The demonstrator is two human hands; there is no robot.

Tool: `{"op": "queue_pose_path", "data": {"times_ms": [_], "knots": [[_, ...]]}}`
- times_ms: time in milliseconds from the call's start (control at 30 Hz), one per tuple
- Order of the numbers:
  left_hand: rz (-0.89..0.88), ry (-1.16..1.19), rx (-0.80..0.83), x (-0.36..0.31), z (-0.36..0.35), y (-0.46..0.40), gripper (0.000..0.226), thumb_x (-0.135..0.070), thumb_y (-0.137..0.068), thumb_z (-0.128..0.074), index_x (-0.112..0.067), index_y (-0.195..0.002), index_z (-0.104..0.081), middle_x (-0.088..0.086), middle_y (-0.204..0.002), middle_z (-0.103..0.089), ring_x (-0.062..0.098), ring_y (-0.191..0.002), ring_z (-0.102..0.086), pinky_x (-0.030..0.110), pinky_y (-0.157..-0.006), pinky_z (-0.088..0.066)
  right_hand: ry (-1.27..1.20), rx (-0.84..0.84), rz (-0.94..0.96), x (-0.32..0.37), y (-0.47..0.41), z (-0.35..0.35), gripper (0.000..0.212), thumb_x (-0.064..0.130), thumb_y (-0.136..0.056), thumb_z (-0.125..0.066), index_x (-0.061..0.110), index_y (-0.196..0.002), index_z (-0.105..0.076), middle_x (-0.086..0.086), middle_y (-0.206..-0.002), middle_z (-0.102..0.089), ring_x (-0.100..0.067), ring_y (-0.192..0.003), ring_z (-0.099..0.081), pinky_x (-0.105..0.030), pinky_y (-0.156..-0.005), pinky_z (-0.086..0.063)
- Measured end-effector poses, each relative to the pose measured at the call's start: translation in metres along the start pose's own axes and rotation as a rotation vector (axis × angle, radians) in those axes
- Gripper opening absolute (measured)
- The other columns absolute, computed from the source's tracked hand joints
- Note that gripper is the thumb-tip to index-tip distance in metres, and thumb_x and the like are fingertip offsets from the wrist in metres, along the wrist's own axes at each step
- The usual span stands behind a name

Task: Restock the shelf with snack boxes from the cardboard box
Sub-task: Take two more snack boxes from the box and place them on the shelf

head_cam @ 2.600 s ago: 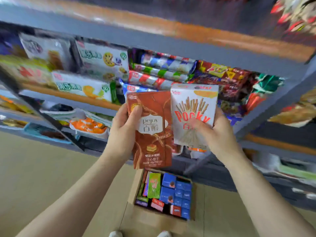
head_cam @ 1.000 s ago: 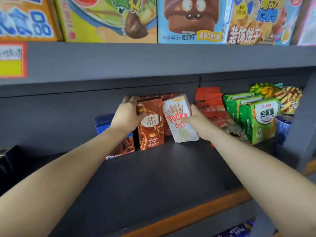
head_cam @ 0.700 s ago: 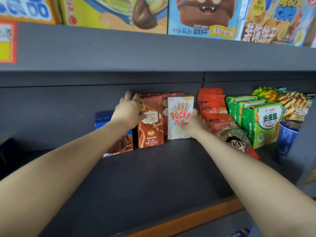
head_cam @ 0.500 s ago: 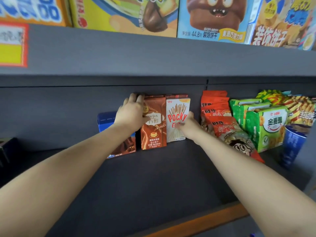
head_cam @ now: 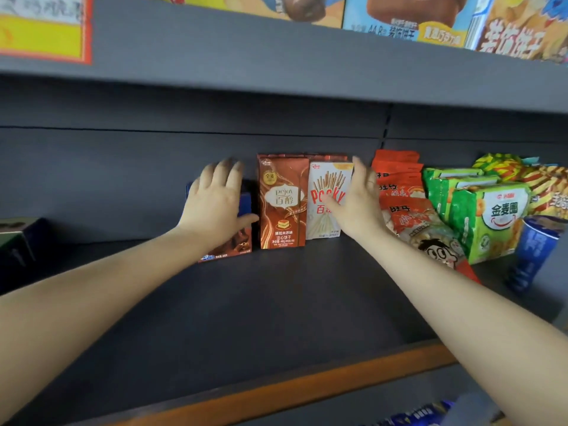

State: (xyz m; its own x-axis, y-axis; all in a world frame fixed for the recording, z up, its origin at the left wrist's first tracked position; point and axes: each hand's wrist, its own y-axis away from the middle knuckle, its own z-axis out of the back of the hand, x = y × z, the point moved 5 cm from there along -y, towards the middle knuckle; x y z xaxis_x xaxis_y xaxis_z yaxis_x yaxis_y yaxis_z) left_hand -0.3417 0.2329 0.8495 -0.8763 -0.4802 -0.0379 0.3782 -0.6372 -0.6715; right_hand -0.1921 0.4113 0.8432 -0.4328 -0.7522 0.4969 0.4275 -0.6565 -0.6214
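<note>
A brown Pejoy box (head_cam: 282, 202) and a white Pocky box (head_cam: 325, 204) stand upright side by side at the back of the dark grey shelf (head_cam: 276, 309). My left hand (head_cam: 215, 207) hovers just left of the brown box with fingers spread, in front of a blue snack box (head_cam: 229, 245). My right hand (head_cam: 356, 204) is open at the right edge of the Pocky box, thumb across its front; contact is unclear. Neither hand holds anything. The cardboard box is out of view.
Red snack bags (head_cam: 399, 192), green bags (head_cam: 488, 216) and a blue cup (head_cam: 533, 250) fill the shelf's right side. A dark box (head_cam: 18, 241) sits far left. Large snack boxes (head_cam: 408, 16) stand on the shelf above. An orange strip (head_cam: 276, 392) lines the front edge.
Both boxes were carried up from the cardboard box and set at the shelf's back. Both hands have let go and spread open, the left sliding off the brown box to its left.
</note>
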Motion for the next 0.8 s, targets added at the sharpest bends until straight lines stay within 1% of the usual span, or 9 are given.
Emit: {"op": "queue_pose_path", "data": {"times_ms": [100, 167, 233, 333, 467, 567, 633, 733, 800], "knots": [[0.323, 0.254, -0.034, 0.031, -0.007, 0.027, 0.104, -0.033, -0.066, -0.08, -0.01, -0.144, -0.015, 0.02, -0.148, -0.018, 0.041, -0.133, -0.02, 0.051, -0.107, -0.025, 0.243, -0.039, 0.361, 0.034, 0.016, -0.006, 0.083, 0.029, -0.077, -0.072, 0.011, -0.143, -0.025, -0.017, -0.148, -0.025, -0.037, -0.128, -0.033, -0.046, -0.101, -0.037], [0.606, 0.572, 0.043, 0.049, -0.022, 0.044, 0.101, -0.026, -0.066, -0.08, -0.014, -0.142, -0.014, 0.016, -0.139, -0.033, 0.035, -0.125, -0.036, 0.047, -0.102, -0.036, 0.358, 0.041, 0.432, 0.046, 0.023, -0.02, 0.088, 0.028, -0.077, -0.072, 0.013, -0.145, -0.018, -0.014, -0.152, -0.018, -0.035, -0.13, -0.031, -0.045, -0.101, -0.037], [0.718, 0.782, 0.102, 0.056, -0.035, 0.051, 0.084, -0.019, -0.07, -0.077, -0.013, -0.135, -0.024, 0.01, -0.124, -0.052, 0.025, -0.109, -0.053, 0.038, -0.09, -0.046, 0.457, 0.099, 0.444, 0.049, 0.027, -0.034, 0.094, 0.023, -0.077, -0.072, 0.017, -0.147, -0.008, -0.013, -0.153, -0.012, -0.033, -0.131, -0.03, -0.043, -0.1, -0.039], [0.665, 0.801, 0.121, 0.056, -0.043, 0.048, 0.055, -0.015, -0.074, -0.073, -0.01, -0.119, -0.042, 0.007, -0.114, -0.061, 0.022, -0.1, -0.059, 0.04, -0.087, -0.049, 0.535, 0.115, 0.456, 0.046, 0.032, -0.044, 0.099, 0.011, -0.076, -0.073, 0.019, -0.147, -0.004, -0.015, -0.152, -0.013, -0.036, -0.128, -0.035, -0.043, -0.092, -0.046], [0.641, 0.747, 0.137, 0.053, -0.047, 0.041, 0.043, -0.016, -0.077, -0.068, -0.01, -0.112, -0.044, 0.008, -0.111, -0.061, 0.023, -0.095, -0.058, 0.033, -0.076, -0.045, 0.575, 0.166, 0.459, 0.041, 0.034, -0.048, 0.092, 0.015, -0.078, -0.07, 0.02, -0.145, -0.007, -0.014, -0.149, -0.016, -0.035, -0.117, -0.046, -0.04, -0.08, -0.051], [0.621, 0.71, 0.194, 0.053, -0.044, 0.039, 0.049, -0.016, -0.078, -0.067, -0.009, -0.118, -0.04, 0.01, -0.115, -0.058, 0.024, -0.099, -0.057, 0.033, -0.078, -0.045, 0.573, 0.226, 0.504, 0.042, 0.036, -0.045, 0.078, 0.026, -0.08, -0.069, 0.017, -0.14, -0.02, -0.012, -0.147, -0.018, -0.033, -0.111, -0.05, -0.041, -0.077, -0.051], [0.574, 0.636, 0.227, 0.049, -0.035, 0.038, 0.061, -0.019, -0.077, -0.068, -0.009, -0.125, -0.033, 0.012, -0.122, -0.05, 0.027, -0.108, -0.052, 0.037, -0.082, -0.045, 0.513, 0.224, 0.497, 0.045, 0.036, -0.034, 0.067, 0.03, -0.083, -0.065, 0.014, -0.137, -0.028, -0.011, -0.146, -0.023, -0.031, -0.113, -0.051, -0.039, -0.076, -0.051], [0.351, 0.296, 0.149, 0.032, -0.004, 0.037, 0.085, -0.027, -0.074, -0.069, -0.008, -0.14, -0.017, 0.015, -0.144, -0.026, 0.032, -0.132, -0.028, 0.047, -0.102, -0.034, 0.405, 0.251, 0.502, 0.055, 0.036, -0.01, 0.046, 0.035, -0.089, -0.054, 0.014, -0.128, -0.041, -0.006, -0.13, -0.047, -0.026, -0.101, -0.057, -0.033, -0.066, -0.046], [0.156, 0.069, 0.056, 0.005, 0.022, 0.042, 0.088, -0.033, -0.076, -0.066, -0.007, -0.142, -0.015, 0.016, -0.152, -0.014, 0.035, -0.137, -0.016, 0.049, -0.107, -0.026, 0.35, 0.287, 0.515, 0.058, 0.044, 0.01, 0.033, 0.036, -0.091, -0.05, 0.017, -0.118, -0.05, -0.003, -0.11, -0.061, -0.023, -0.09, -0.059, -0.029, -0.062, -0.044]]}}
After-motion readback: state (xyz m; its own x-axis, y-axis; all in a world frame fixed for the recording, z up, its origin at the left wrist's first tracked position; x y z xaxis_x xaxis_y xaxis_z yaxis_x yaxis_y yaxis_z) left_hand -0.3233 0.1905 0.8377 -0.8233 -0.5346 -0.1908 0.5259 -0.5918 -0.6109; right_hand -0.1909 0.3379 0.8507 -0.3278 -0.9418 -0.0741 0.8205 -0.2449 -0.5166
